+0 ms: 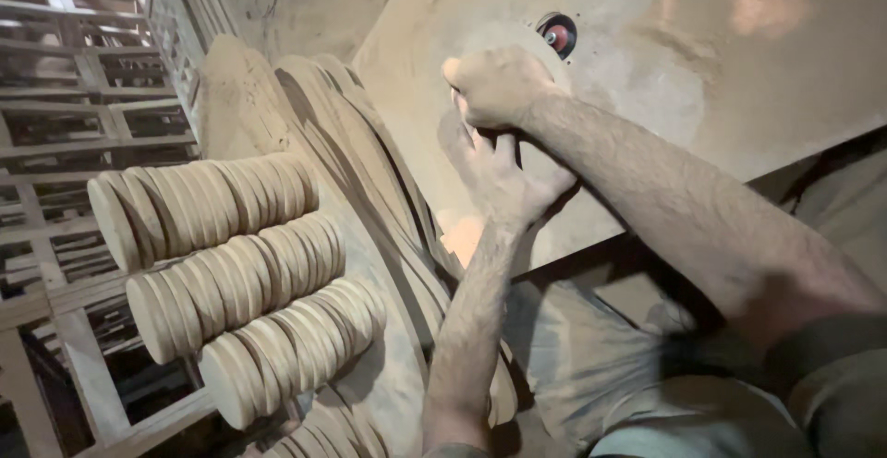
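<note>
Both my hands press together on a dusty tan work table (739, 70), just beside a small red round cutter (557, 35) set into its surface. My right hand (497, 84) is a closed fist nearest the cutter. My left hand (499, 179) lies right under it with its fingers curled. They seem to grip a round wooden piece (554, 70); only a curved edge of it shows next to the cutter, and the hands hide the remainder.
Three rows of stacked wooden discs (222, 273) lie on their edges at the left. Large curved wooden boards (370, 162) lean between the discs and the table. Wooden slatted frames (83, 107) fill the far left. Sawdust covers everything.
</note>
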